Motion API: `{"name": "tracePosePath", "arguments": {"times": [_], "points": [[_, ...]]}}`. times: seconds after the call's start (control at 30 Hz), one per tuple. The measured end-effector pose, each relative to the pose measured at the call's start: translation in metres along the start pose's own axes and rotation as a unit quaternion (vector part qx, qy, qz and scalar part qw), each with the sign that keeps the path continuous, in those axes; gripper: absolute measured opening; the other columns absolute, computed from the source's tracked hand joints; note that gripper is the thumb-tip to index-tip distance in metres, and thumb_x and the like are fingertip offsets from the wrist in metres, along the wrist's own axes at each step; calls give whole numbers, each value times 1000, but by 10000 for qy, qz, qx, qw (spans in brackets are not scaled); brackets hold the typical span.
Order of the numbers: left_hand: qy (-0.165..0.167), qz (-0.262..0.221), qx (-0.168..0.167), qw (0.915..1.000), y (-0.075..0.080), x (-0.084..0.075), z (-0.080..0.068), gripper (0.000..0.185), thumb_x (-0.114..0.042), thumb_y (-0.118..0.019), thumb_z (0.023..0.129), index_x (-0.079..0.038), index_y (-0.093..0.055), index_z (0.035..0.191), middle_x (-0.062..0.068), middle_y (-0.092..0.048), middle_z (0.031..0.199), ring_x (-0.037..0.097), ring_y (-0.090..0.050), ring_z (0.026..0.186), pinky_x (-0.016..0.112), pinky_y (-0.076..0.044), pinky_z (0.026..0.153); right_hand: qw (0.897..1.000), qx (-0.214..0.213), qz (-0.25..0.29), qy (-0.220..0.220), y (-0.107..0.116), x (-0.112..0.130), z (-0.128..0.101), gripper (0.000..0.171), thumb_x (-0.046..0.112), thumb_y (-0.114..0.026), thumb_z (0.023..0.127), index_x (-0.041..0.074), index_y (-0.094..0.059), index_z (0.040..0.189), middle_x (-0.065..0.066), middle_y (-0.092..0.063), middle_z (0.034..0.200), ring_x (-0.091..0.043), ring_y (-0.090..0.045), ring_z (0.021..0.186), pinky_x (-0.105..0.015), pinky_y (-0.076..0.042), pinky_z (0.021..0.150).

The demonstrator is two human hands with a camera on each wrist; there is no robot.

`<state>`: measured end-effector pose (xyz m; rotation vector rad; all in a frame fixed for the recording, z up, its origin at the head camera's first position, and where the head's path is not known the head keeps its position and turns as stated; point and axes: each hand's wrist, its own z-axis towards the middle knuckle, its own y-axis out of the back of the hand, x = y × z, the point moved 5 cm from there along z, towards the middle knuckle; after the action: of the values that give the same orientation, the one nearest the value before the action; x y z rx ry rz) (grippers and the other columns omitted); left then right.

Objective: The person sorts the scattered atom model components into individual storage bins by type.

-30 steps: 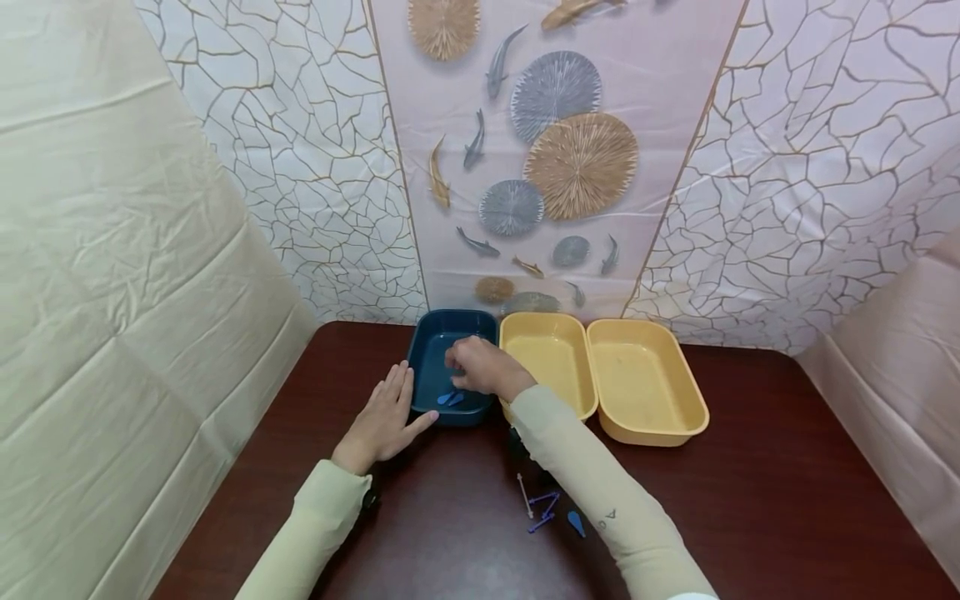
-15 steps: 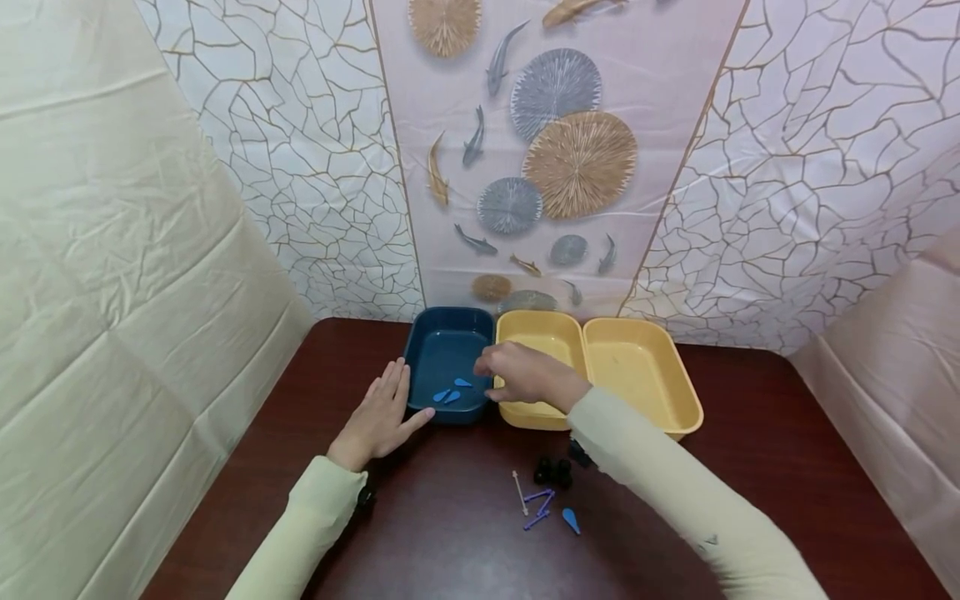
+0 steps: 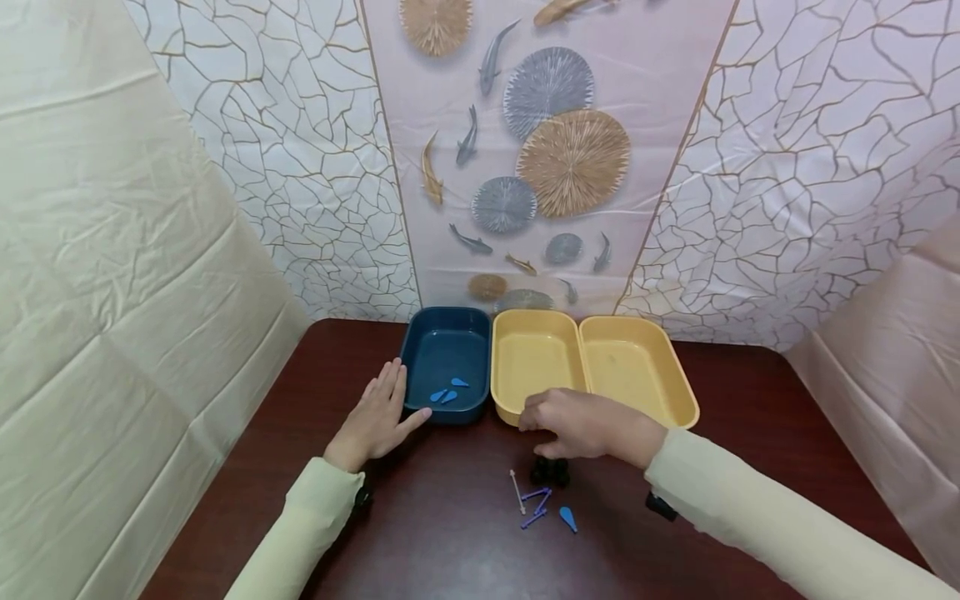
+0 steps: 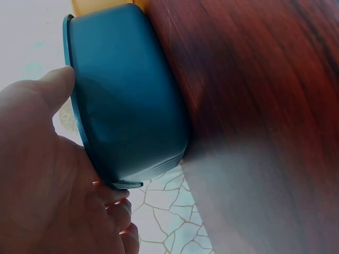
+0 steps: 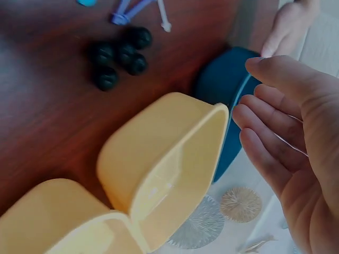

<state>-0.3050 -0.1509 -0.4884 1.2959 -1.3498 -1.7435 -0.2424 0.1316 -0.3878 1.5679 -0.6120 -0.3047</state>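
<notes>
My left hand point(image 3: 372, 421) rests with straight fingers and spread thumb on the near left corner of a dark blue bin point(image 3: 450, 354). In the left wrist view, thumb and fingers lie at its rim point(image 4: 82, 124). Several small blue teardrop-shaped pieces point(image 3: 460, 382) lie in that bin. My right hand point(image 3: 570, 423), its fingers loosely bent around nothing, hovers over the front edge of the middle yellow bin point(image 3: 528, 354). Below it on the table sit several black balls point(image 5: 105, 78) in a cluster. Near them lie purple sticks point(image 3: 536, 518), a whitish stick point(image 3: 518, 492) and a blue teardrop-shaped piece point(image 3: 567, 519).
A second yellow bin point(image 3: 633, 367) stands at the right end of the row, against the middle one. The dark wooden table point(image 3: 442, 533) ends behind the bins at a patterned cloth backdrop point(image 3: 345, 167). Beige cloth point(image 3: 172, 333) hangs on the left side.
My right hand has come out of the blue bin and moved right and toward me, above the black balls. Another blue teardrop-shaped piece shows in the bin. My left hand stays at the rim.
</notes>
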Motion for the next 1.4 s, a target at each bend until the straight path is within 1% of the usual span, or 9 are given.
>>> {"name": "tracePosePath", "arguments": {"times": [0.23,0.37,0.53,0.67,0.77,0.93,1.17,1.33,1.4], "points": [[14,18,14,10000,-1,1,0,95,-56,-51,106,6,-10,167,23,-5,178,43,-6,166,60,-13,133,9998,-39,-118,134,-10,9,-32,19,18,-81,92,10,-77,108,0,-74,102,-7,-68,92,-21,-59,77],[3,29,32,10000,-1,2,0,96,-56,-51,106,5,-9,167,23,-4,178,43,-5,166,60,-13,133,9998,-44,-88,150,-15,13,-46,19,20,-82,91,12,-77,108,4,-73,102,-5,-68,94,-19,-58,77],[-22,54,23,10000,-1,2,1,96,-57,-50,106,5,-9,167,22,-4,178,42,-5,166,60,-12,134,9999,-120,87,57,-25,14,-59,17,18,-84,89,12,-77,104,6,-71,95,-2,-66,84,-16,-55,70],[-19,53,25,10000,-1,2,1,96,-57,-50,106,5,-9,167,22,-4,178,43,-5,166,60,-12,133,9993,-137,349,-90,-36,13,-67,12,16,-84,89,13,-75,97,6,-68,91,4,-59,79,-15,-52,65],[-7,38,17,10000,0,2,1,96,-57,-51,106,5,-10,167,22,-4,178,43,-5,166,60,-13,133,9984,-181,531,-100,-45,12,-70,11,15,-83,88,13,-75,96,6,-69,92,4,-60,81,-16,-52,66],[-11,34,1,10000,0,2,0,96,-57,-51,106,5,-11,167,22,-5,178,43,-6,166,61,-14,133,9971,-349,663,-97,-58,11,-75,13,14,-83,88,12,-76,99,6,-71,95,3,-64,86,-17,-55,70],[-2,59,11,10000,-2,3,1,96,-57,-50,106,5,-11,167,22,-5,178,42,-5,166,60,-13,133,9944,-602,837,-251,-74,9,-81,14,14,-84,86,13,-76,98,9,-67,88,6,-57,79,-14,-51,65],[9,43,51,10000,-2,2,1,96,-57,-50,106,5,-9,167,22,-3,178,42,-4,166,60,-12,134,9903,-779,1084,-374,-83,5,-86,14,14,-84,87,11,-77,99,8,-65,84,5,-57,75,-12,-49,64],[10,32,56,10000,-3,2,1,96,-57,-50,106,5,-8,167,22,-3,178,43,-4,166,60,-12,134,9880,-933,1152,-425,-87,4,-90,13,15,-84,88,11,-77,99,8,-64,83,4,-56,74,-12,-48,63]]}}
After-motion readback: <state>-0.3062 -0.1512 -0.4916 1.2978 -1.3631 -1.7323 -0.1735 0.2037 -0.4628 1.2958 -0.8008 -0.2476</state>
